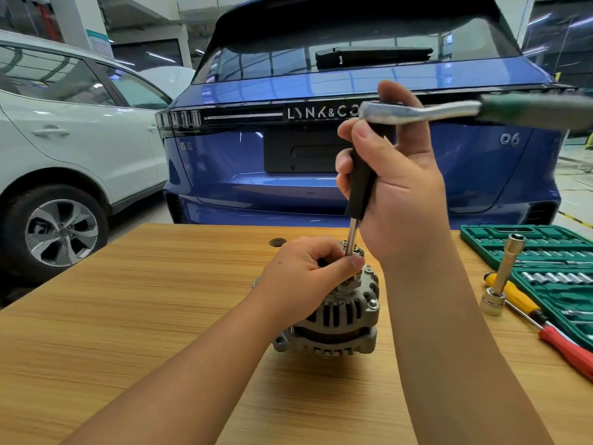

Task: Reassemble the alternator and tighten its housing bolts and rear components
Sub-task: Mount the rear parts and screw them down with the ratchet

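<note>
The alternator stood on the wooden surface, near its far edge. My left hand rested on top of it, and its grip was closed around the lower end of the steel shaft, so the fastener under my fingers was hidden. My right hand held the black handle of the driver upright, fingers curled tight around it. A ratchet sat across the top of the handle, blurred. To my right lay a green socket set, a long socket, a yellow screwdriver and a red screwdriver. Behind the surface stood a blue car and a white car.
</note>
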`<control>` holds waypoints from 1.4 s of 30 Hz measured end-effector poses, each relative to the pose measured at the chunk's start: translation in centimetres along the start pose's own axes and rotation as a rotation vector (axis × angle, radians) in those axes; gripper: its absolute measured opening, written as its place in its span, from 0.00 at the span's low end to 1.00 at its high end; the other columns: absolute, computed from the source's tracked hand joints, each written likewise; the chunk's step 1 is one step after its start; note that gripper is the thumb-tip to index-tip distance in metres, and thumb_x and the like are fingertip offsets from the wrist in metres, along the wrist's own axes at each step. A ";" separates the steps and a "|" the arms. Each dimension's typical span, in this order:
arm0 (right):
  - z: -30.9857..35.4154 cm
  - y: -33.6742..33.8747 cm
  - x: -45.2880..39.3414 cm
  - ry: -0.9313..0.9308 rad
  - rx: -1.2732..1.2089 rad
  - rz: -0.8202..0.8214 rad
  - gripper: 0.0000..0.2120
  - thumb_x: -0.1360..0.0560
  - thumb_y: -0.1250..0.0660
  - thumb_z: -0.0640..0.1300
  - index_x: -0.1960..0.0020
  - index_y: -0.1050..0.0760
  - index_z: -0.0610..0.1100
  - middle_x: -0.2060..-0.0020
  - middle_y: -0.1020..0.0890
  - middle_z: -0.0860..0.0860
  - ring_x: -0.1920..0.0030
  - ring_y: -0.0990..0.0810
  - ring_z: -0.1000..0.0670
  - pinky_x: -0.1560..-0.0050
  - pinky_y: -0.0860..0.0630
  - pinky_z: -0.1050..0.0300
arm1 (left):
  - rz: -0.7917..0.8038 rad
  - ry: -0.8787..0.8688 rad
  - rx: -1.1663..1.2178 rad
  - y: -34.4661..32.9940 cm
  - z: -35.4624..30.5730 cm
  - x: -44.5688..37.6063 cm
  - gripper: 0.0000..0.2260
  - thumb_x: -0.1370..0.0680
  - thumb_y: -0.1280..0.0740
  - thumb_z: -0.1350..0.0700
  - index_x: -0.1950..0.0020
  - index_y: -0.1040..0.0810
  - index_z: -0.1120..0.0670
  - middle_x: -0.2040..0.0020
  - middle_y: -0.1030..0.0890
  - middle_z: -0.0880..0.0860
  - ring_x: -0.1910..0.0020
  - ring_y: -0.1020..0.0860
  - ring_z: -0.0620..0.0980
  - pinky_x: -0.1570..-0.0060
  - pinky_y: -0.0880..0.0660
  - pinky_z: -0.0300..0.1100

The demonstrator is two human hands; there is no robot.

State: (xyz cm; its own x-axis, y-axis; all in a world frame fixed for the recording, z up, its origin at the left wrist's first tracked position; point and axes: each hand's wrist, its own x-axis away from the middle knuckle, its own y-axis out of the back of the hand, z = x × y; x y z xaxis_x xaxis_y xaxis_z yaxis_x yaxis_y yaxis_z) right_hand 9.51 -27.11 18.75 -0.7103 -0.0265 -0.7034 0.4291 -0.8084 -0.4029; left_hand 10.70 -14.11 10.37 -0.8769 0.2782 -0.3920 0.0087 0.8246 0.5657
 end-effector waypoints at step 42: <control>0.0 -0.1 0.3 0.091 0.143 -0.018 0.19 0.23 0.45 0.40 0.35 0.26 0.49 0.55 0.17 0.44 0.63 0.22 0.43 0.59 0.25 0.53 | -0.004 0.014 -0.001 0.1 -0.6 0.4 0.10 0.21 0.32 0.40 0.59 0.19 0.41 0.58 0.19 0.39 0.55 0.22 0.38 0.58 0.26 0.40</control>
State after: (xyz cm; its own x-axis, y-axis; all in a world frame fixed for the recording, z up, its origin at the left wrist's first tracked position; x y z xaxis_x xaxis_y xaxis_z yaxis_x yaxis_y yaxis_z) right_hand 9.21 -27.03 18.62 -0.6610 0.0368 -0.7495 0.3283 -0.8840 -0.3329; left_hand 10.08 -14.26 10.68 -0.8838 0.2678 -0.3837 0.0049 0.8253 0.5647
